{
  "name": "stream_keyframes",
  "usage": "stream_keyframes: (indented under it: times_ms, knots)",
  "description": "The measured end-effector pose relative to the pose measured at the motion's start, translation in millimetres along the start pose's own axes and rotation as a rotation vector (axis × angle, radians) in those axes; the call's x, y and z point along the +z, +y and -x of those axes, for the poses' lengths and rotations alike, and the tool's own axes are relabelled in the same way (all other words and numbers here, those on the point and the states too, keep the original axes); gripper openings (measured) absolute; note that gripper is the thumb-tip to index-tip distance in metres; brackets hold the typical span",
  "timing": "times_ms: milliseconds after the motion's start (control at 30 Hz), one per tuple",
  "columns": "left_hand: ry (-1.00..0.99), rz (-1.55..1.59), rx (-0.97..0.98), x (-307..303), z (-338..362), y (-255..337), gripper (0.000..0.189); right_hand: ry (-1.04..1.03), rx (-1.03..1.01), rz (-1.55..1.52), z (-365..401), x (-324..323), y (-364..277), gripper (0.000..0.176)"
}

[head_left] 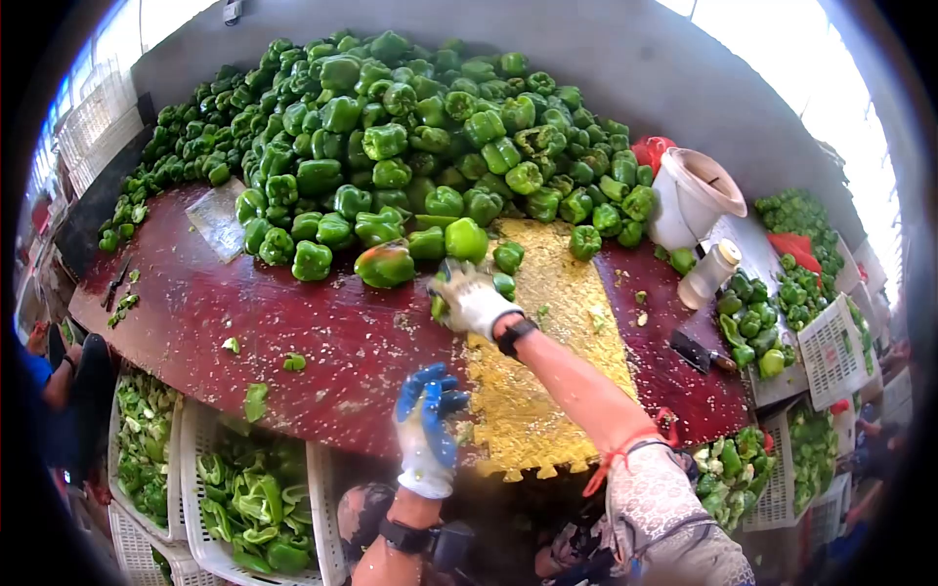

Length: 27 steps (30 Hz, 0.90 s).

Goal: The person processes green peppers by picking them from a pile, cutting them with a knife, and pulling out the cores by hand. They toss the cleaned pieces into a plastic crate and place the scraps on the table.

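A large heap of green bell peppers (386, 142) covers the back of the dark red table (342, 332). At the heap's front edge, my right hand (471, 298), in a white and grey glove, has its fingers curled over a green bell pepper (439, 309), mostly hidden beneath them. A pepper with a reddish patch (385, 265) lies just left of it. My left hand (428, 430), in a white glove with blue fingers, hovers over the table's near edge. Its fingers are apart, with nothing between them. A yellow mat (547, 342) lies under my right forearm.
A white bucket (674, 200), a plastic bottle (709, 273) and a dark-bladed knife (694, 352) are to the right. White crates (200, 488) of cut peppers stand below the near edge. Another person's arm (61, 381) shows at far left. Seeds and scraps litter the table.
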<state>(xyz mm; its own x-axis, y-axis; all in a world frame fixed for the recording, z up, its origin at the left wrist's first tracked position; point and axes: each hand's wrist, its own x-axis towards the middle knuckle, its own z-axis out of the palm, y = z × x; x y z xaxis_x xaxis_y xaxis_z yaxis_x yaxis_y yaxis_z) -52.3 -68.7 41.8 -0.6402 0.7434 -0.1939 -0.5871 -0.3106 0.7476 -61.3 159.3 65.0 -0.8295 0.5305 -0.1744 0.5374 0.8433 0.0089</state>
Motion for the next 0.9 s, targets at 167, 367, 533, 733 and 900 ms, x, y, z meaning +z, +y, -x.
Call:
stream_keyframes:
  times_ms: [167, 367, 533, 733, 900]
  knots:
    - [-0.013, 0.010, -0.008, 0, 1, -2, 0.023, 0.045, -0.175, 0.029, 100, 6, 20, 0.060]
    - [-0.033, 0.055, -0.035, 11, 10, -17, 0.021, 0.288, -0.319, 0.083, 191, 46, 77, 0.071]
    - [-0.097, -0.087, -0.069, 5, 3, -42, 0.025, 0.194, 0.177, -0.511, 260, -2, 123, 0.086]
    - [-0.092, -0.283, -0.050, 12, 1, -60, 0.028, 0.074, 0.958, -0.141, 360, 9, 276, 0.056]
    - [-0.118, -0.418, -0.007, 53, -1, -76, 0.038, -0.041, 1.037, 0.069, 396, 123, 370, 0.052]
